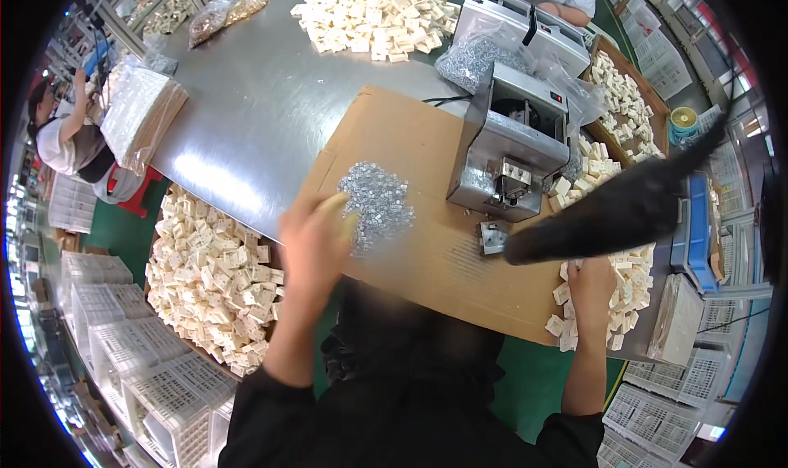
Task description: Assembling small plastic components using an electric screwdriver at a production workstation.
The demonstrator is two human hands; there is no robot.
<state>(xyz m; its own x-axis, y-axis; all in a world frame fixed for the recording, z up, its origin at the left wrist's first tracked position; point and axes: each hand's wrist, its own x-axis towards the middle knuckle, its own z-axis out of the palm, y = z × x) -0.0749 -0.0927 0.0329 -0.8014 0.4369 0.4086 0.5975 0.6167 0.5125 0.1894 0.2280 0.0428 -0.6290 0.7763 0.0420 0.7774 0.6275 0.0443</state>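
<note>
Along the near edge of the steel surface (246, 98) lies a cardboard sheet (402, 131), a steel machine (480, 164) standing toward its right edge. Cream parts (630, 291) pile up at the surface's near right corner; grey metal bits (376, 205) form a flatter heap near the sheet's left edge. Just beside that heap is the left hand (314, 242), blurred; the right hand (593, 283) is among the cream parts, its fingertips behind a dark shape (607, 213). Whether either grip holds anything, I cannot tell. Smallest, a metal block (492, 238) sits before the machine. Picking up appears to be the step in hand; the next move probably calls for a narrow, careful grip on single pieces.
</note>
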